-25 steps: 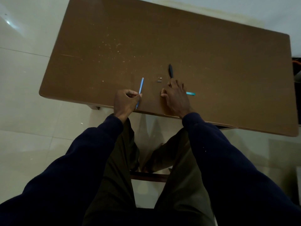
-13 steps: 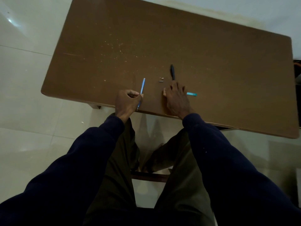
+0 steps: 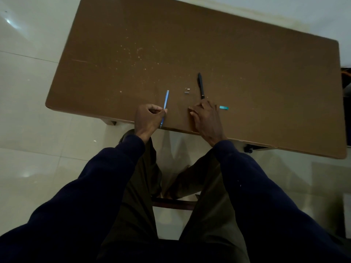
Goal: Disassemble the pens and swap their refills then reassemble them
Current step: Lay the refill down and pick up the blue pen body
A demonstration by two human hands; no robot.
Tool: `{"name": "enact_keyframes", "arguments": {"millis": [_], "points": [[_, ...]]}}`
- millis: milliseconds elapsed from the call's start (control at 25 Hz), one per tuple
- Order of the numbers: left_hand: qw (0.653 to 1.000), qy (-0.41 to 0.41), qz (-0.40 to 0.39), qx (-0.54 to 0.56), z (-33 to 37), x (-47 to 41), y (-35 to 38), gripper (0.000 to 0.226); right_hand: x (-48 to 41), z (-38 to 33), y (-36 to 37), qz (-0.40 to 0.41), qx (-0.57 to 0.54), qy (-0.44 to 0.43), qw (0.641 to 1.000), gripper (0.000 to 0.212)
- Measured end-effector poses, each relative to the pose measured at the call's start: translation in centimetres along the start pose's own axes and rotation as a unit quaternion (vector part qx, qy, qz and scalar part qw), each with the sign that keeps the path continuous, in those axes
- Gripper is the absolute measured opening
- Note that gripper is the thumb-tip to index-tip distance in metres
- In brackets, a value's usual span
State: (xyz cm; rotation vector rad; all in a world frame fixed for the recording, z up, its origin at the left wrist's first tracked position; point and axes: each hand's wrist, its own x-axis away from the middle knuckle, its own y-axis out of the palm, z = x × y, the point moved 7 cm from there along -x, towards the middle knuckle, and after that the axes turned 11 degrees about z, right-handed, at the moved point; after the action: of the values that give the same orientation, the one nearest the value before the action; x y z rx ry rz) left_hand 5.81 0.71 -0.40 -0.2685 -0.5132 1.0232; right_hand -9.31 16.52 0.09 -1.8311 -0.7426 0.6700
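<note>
The blue pen (image 3: 166,98) is pinched in the left hand (image 3: 149,118), fingers and thumb curled round its middle. Its far end points to 12 o'clock over the table (image 3: 247,73), and its near end shows below the hand at the table's near edge. Whether it is a whole pen or only a barrel I cannot tell.

At 3 o'clock from it, well apart, the right hand (image 3: 206,116) lies palm down on the table, fingers fairly straight and thumb out toward 9 o'clock, gripping nothing that shows. The black pen (image 3: 201,86) lies flat at 12 o'clock from that hand, its near tip just beside the fingertips. A short teal piece (image 3: 224,108) lies at 3 o'clock from the right hand, close against the fingers; whether they touch is unclear.

Two small grey bits (image 3: 187,91) sit between the pens, at 9 o'clock from the black one. Pale specks dot the table toward 11 o'clock. Dark sleeves (image 3: 266,186) run back to 6 o'clock, over a pale tiled floor (image 3: 28,130).
</note>
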Motion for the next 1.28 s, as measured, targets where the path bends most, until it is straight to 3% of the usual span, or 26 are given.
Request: {"name": "enact_keyframes", "arguments": {"millis": [320, 720, 1000, 1280], "points": [[1.0, 0.0, -0.001, 0.011, -0.4, 0.6, -0.2, 0.014, 1.5, -0.4, 0.9, -0.023, 0.07, -0.027, 0.997, 0.039], [1.0, 0.017, 0.01, 0.006, -0.7, 1.7, -1.3, 0.014, 3.6, -1.2, 1.9, -0.027, 0.053, -0.055, 0.997, 0.051], [1.0, 0.021, 0.002, 0.006, -1.3, 2.1, -1.8, 0.014, 3.3, -1.6, 1.3, 0.013, 0.076, -0.058, 0.995, 0.036], [1.0, 0.024, 0.005, 0.003, -1.5, 2.5, -1.3, 0.011, 4.1, -1.9, 1.5, 0.012, 0.066, -0.055, 0.996, 0.046]]}}
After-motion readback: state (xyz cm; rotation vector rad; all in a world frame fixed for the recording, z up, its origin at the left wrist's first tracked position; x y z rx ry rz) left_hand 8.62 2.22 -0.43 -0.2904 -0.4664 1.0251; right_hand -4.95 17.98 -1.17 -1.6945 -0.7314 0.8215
